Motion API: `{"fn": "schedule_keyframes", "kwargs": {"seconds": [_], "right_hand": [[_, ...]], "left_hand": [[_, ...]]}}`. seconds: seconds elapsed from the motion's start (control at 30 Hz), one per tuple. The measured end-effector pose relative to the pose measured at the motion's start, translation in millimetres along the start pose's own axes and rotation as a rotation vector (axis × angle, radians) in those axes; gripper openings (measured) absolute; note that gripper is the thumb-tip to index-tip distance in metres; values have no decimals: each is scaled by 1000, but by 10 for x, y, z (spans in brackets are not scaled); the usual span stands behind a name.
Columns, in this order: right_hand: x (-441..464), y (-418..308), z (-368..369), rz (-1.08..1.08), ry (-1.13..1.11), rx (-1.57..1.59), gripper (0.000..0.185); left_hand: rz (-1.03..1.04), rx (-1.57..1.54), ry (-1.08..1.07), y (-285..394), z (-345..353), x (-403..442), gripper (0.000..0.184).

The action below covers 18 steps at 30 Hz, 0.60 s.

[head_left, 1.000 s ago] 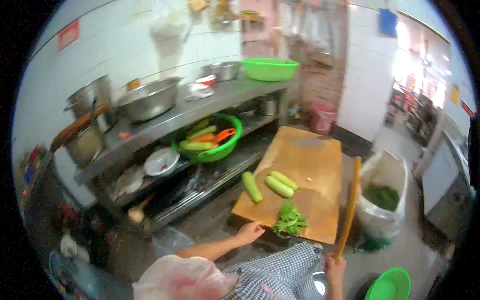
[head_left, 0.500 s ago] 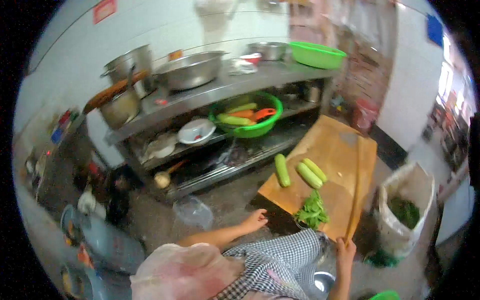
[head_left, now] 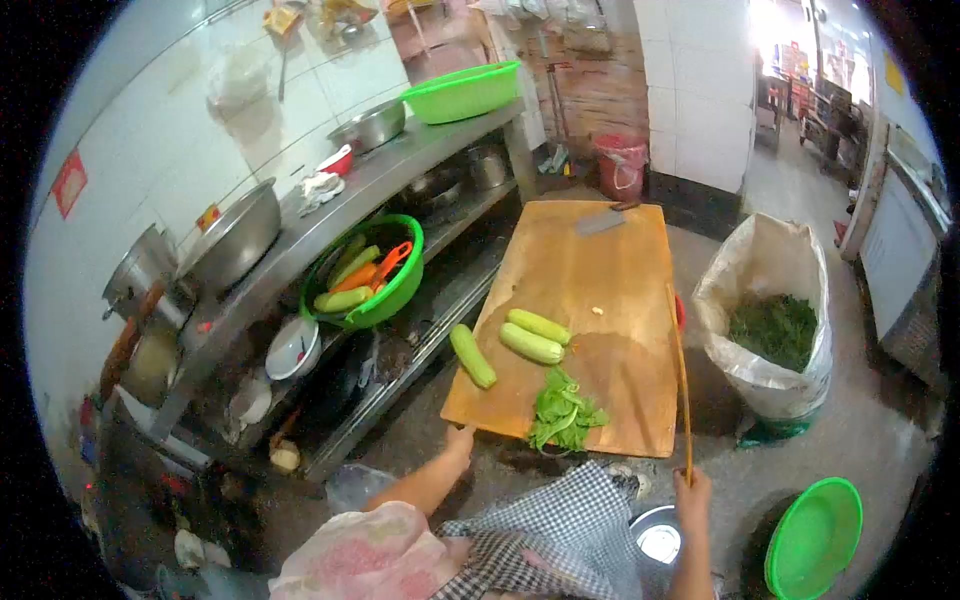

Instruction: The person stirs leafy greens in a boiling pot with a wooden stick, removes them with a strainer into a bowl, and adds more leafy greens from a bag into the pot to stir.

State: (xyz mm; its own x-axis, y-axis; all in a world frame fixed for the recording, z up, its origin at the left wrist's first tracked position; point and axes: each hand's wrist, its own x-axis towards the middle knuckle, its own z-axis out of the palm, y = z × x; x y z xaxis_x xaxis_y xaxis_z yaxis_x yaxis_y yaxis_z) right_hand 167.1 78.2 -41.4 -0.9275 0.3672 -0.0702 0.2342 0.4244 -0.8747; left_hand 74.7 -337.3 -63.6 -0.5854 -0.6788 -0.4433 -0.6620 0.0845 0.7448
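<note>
My left hand (head_left: 459, 442) is at the near left corner of the wooden board (head_left: 630, 240), its fingers at the edge and partly hidden. In my right hand (head_left: 692, 492) is a long thin wooden stick (head_left: 681, 385), which points forward along the board's right side. On the board lie a pale green squash (head_left: 472, 356) at the left and two more beside it, one of them nearer (head_left: 531, 343). Leafy greens (head_left: 563, 412) rest at the near edge. A cleaver (head_left: 600, 221) lies at the far end.
A metal shelf (head_left: 390, 150) at the left holds basins and a green basket (head_left: 405, 283) of vegetables. Right of the board stands a white sack (head_left: 719, 335) of greens, with a green basin (head_left: 815, 540) nearer. A red bucket (head_left: 621, 170) stands beyond the board.
The view has swung left, then back right. My left hand has moved from beside the board to its near left corner. My right hand still holds the stick.
</note>
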Motion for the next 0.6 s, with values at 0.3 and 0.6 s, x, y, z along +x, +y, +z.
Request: {"fn": "schedule_keyframes", "kwargs": {"seconds": [0.3, 0.6], "right_hand": [[393, 469, 221, 14, 37, -80, 12], [301, 964, 219, 9, -36, -80, 11]], "left_hand": [[-63, -464, 72, -611, 796, 1219, 51], [-190, -341, 681, 332, 1150, 153, 65]]}}
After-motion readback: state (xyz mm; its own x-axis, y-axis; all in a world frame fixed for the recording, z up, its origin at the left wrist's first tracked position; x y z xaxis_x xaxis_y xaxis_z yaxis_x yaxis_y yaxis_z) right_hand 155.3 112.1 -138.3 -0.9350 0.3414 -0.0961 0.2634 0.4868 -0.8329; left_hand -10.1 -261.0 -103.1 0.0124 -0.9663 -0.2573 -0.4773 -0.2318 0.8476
